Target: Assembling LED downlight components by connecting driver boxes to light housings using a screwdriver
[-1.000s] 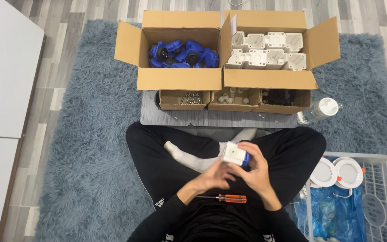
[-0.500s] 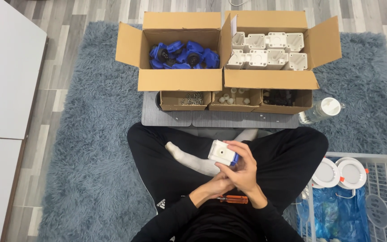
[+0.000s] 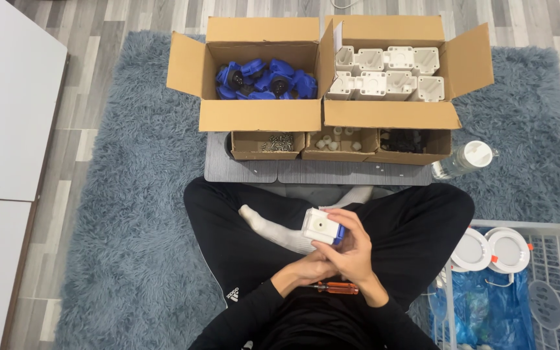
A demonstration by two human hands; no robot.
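Observation:
I sit cross-legged on a blue-grey rug. My right hand (image 3: 352, 251) grips a white square housing with a blue piece behind it (image 3: 322, 226), held above my lap with its flat face tilted up. My left hand (image 3: 307, 268) lies lower and is mostly hidden under the right hand. It is close to the housing's underside, but whether it holds anything is not visible. An orange-handled screwdriver (image 3: 336, 287) rests on my lap just below both hands.
Ahead stand an open carton of blue parts (image 3: 264, 78) and an open carton of white housings (image 3: 387, 71). In front of them sit three small boxes with screws (image 3: 277, 142), white bits (image 3: 336, 139) and black bits (image 3: 404, 139). A plastic bottle (image 3: 465, 159) lies at right; a wire basket (image 3: 552, 233) holds round white lamps.
The housing has shifted left and turned in my right hand. My left hand has slipped from beside the housing to beneath the right hand.

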